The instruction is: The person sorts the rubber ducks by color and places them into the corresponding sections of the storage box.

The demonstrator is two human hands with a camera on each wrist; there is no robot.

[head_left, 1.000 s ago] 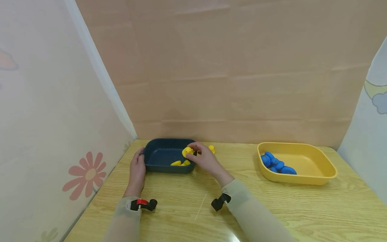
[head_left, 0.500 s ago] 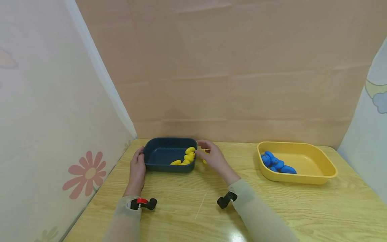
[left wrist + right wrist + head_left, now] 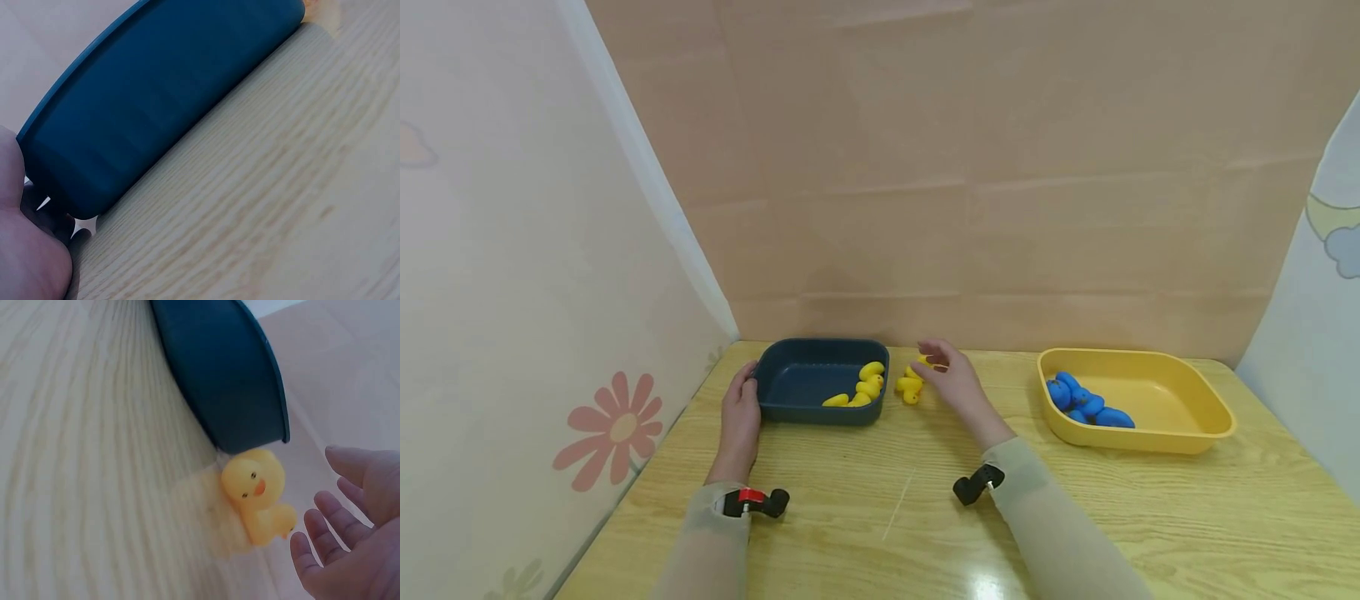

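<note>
My left hand [image 3: 741, 417] holds the left end of a dark blue tray [image 3: 820, 415], its thumb at the rim and the other fingers low along the outer wall. Several yellow rubber ducks [image 3: 869, 388] lie along that tray's right side and front. Just right of the tray, more yellow ducks [image 3: 910, 388] sit on the table. My right hand [image 3: 955, 379] hovers beside them, fingers spread and slightly bent, overlapping the rearmost duck in the head view. In the right wrist view, the palm and fingertips are bare, with a duck [image 3: 253, 481] facing the camera near the tray's corner.
A yellow tray [image 3: 1172, 400] stands at the right of the wooden table [image 3: 850, 500], with several blue toys [image 3: 1075, 400] gathered at its left end. A brown-pink backdrop [image 3: 880, 208] rises behind the table, and a flower-printed white panel [image 3: 550, 292] flanks the left.
My right hand has let a yellow duck go inside the dark blue tray, then moved right to the ducks on the table. The left hand has stayed on the tray.
</note>
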